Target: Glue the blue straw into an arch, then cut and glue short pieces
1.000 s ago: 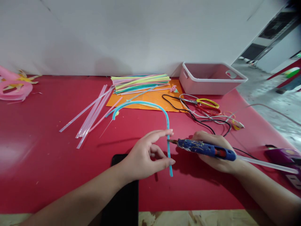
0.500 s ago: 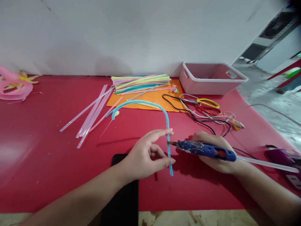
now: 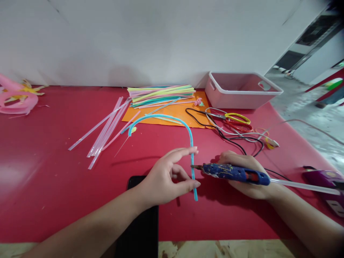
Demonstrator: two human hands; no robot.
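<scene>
A light-blue pipe cleaner (image 3: 172, 117), bent into a hook, is held by my left hand (image 3: 163, 175) between the thumb and fingers, near its lower end. My right hand (image 3: 247, 165) is wrapped round a blue hot glue gun (image 3: 231, 172), worn and smeared with glue. The metal nozzle of the gun touches or almost touches the pipe cleaner between my left thumb and fingertips. A clear glue stick (image 3: 303, 186) juts out of the gun's back end. My left forearm passes over a dark, flat object (image 3: 139, 233) at the table's front edge.
On an orange sheet (image 3: 166, 122) lies a bundle of coloured pipe cleaners (image 3: 161, 94); pink glossy strips (image 3: 104, 134) lie left of it. Scissors (image 3: 238, 122) rest among cables (image 3: 223, 130). A pink bin (image 3: 236, 96) stands behind, and a purple power strip (image 3: 325, 182) sits at right.
The glue gun's nozzle has shifted slightly downward along the pipe cleaner. My left hand and the pipe cleaner have stayed in place.
</scene>
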